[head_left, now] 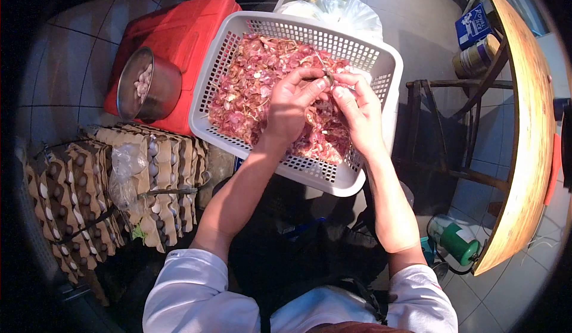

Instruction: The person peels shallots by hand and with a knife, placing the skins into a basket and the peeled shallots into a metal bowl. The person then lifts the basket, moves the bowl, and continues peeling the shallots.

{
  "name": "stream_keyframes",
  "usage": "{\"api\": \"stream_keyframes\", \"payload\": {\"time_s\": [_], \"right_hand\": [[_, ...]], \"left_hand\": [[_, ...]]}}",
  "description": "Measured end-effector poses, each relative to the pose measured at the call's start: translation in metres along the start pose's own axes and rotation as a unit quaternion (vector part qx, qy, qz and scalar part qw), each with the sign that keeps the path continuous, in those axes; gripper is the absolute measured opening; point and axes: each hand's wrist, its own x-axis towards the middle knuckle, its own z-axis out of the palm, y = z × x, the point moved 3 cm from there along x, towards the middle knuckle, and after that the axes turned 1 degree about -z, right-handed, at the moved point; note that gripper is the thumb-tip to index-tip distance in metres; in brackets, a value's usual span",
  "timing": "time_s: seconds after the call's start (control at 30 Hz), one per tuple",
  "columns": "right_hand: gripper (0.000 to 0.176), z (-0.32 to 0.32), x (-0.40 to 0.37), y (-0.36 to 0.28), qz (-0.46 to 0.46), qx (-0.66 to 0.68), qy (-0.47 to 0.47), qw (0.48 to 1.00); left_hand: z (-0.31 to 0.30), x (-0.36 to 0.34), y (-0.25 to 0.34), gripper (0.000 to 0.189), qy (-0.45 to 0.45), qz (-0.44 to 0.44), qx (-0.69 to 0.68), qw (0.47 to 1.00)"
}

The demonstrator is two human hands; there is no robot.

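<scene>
My left hand (289,103) and my right hand (360,106) meet over a grey plastic basket (205,109), fingertips pinched together. Between them is a small dark piece (329,79), with a thin pale sliver pointing up from it; I cannot tell what it is. Beneath both hands, reddish-purple papery skins (256,77), like shallot or onion peelings, spread across the basket. To the left, a metal pot (164,89) holds several small pale peeled pieces (143,81); it stands on a red plastic box (179,32).
Stacked egg trays (170,154) full of eggs stand at the lower left, with a crumpled plastic bag (126,169) against them. Behind the basket lies a clear plastic bag (348,11). On the right are a wooden tabletop (518,130), a blue box (473,26) and a green canister (460,243).
</scene>
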Motion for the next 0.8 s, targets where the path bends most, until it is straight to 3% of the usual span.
{"api": "stream_keyframes", "payload": {"time_s": [0.13, 0.23, 0.43, 0.67, 0.8], "right_hand": [[0.023, -0.001, 0.0, 0.001, 0.082, 0.121, -0.031, 0.989], [0.023, 0.001, -0.001, -0.002, 0.108, 0.128, -0.027, 0.986], [0.023, 0.0, 0.0, -0.002, 0.111, 0.142, -0.029, 0.983], [0.021, -0.006, 0.003, -0.005, 0.092, 0.174, 0.051, 0.979], [0.027, -0.011, 0.002, -0.004, 0.08, 0.093, 0.033, 0.992]], "left_hand": [[0.0, 0.0, -0.004, 0.02, 0.006, -0.007, -0.034, 0.999], [-0.003, 0.001, -0.006, 0.023, -0.004, -0.014, -0.045, 0.999], [0.002, -0.002, -0.002, 0.029, -0.047, -0.053, -0.08, 0.994], [0.004, -0.002, 0.003, 0.03, -0.055, -0.05, -0.095, 0.993], [0.008, -0.002, 0.008, 0.03, -0.039, -0.048, -0.099, 0.993]]}}
